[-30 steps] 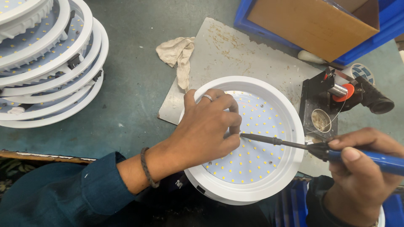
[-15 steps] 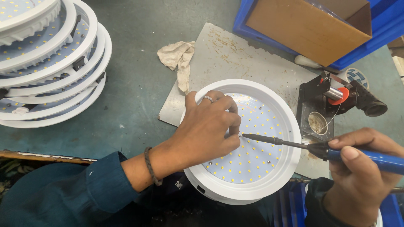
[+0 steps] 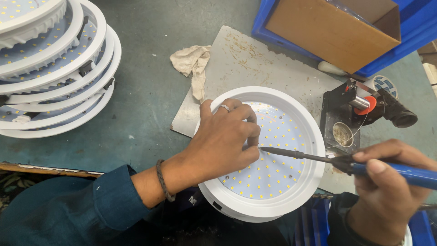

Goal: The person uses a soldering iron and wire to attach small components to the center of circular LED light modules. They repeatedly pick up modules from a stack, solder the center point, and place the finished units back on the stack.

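Observation:
A round white light fitting [image 3: 291, 191] with a disc of small yellow diodes lies on a grey metal plate [image 3: 255, 64]. My left hand [image 3: 223, 141] rests on its left part, fingers curled down onto the disc near the middle; whether they pinch anything is hidden. My right hand [image 3: 387, 182] holds a blue-handled soldering iron [image 3: 318, 158]. The iron's dark tip reaches the disc right beside my left fingertips.
A stack of several similar white fittings [image 3: 50, 68] sits at the top left. A crumpled rag [image 3: 193, 64] lies by the plate. A black soldering stand [image 3: 359, 114] with an orange part is on the right, a brown box [image 3: 332, 27] in a blue bin behind it.
The hands and the iron hold nearly the same place on the disc; only the view has shifted slightly.

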